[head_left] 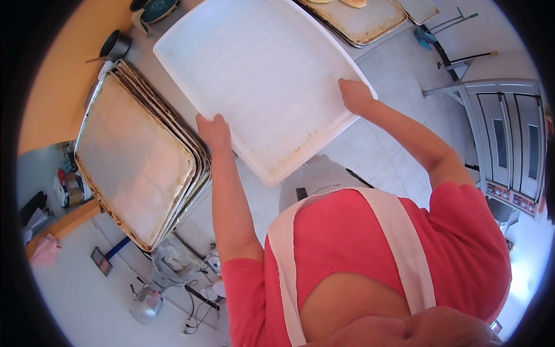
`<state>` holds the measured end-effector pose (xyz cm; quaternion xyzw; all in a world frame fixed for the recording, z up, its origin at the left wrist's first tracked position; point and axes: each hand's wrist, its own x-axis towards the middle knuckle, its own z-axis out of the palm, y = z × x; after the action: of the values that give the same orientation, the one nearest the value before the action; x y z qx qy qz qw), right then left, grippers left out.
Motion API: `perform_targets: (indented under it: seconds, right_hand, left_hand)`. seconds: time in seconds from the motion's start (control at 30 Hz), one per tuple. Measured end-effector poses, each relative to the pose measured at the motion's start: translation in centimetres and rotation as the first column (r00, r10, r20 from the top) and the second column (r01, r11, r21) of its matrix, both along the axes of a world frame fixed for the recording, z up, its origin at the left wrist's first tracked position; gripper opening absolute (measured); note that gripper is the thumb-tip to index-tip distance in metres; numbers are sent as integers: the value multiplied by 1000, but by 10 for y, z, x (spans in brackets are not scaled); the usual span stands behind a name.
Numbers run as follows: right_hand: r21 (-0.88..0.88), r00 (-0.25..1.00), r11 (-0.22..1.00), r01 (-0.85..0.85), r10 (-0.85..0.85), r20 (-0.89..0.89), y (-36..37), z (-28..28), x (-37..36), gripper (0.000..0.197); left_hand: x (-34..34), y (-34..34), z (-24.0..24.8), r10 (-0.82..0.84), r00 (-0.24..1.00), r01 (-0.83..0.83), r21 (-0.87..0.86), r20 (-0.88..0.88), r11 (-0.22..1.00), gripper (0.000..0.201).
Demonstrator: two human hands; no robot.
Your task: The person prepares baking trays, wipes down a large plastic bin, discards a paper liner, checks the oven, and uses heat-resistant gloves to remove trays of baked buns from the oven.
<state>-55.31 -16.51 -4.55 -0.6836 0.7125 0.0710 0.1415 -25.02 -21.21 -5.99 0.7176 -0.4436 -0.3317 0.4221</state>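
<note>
Both hands are on it: the person is holding a big white plastic tray [260,81] out in front of the chest, tilted so its flat inside is facing up at the camera. The left hand [214,132] is clamping the near-left rim, fingers curled under the edge with the thumb side lying on top. The right hand [355,95] is gripping the right rim further up, fingers wrapped over the lip. So the tray is lying between the two grips, its near corner hanging down past both hands toward the apron, the far end reaching away over the counter. Brownish stains are showing along the tray's near edge, between the hands.

Just beside the left hand, a stack of metal baking sheets [136,162] is sitting on the counter, the top one dull and browned around the rim; the white tray is apart from it. Beyond the tray's far end, another baking sheet [364,23] is resting, with pale flatbreads [354,3] at its top edge. A dark pot [115,45] is standing at the upper left. Off to the right, a steel oven [509,144] with glass doors is standing on the pale tiled floor [404,75].
</note>
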Motion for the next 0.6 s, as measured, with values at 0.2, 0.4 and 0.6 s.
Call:
perform_targets:
  seconds: [0.2,0.4,0.6]
  right_hand:
    - [-89,976,996,-26,45,214,-9,-6,22,22]
    - [-60,992,994,-92,97,86,-9,-15,20,25]
    - [4,881,989,-148,130,454,-3,-6,95,23]
  left_hand:
    - [6,-6,-3,-37,994,39,-22,100,999,31]
    - [4,-10,-6,-1,993,4,-29,118,1000,30]
    - [1,-11,4,-12,993,12,-4,119,1000,27]
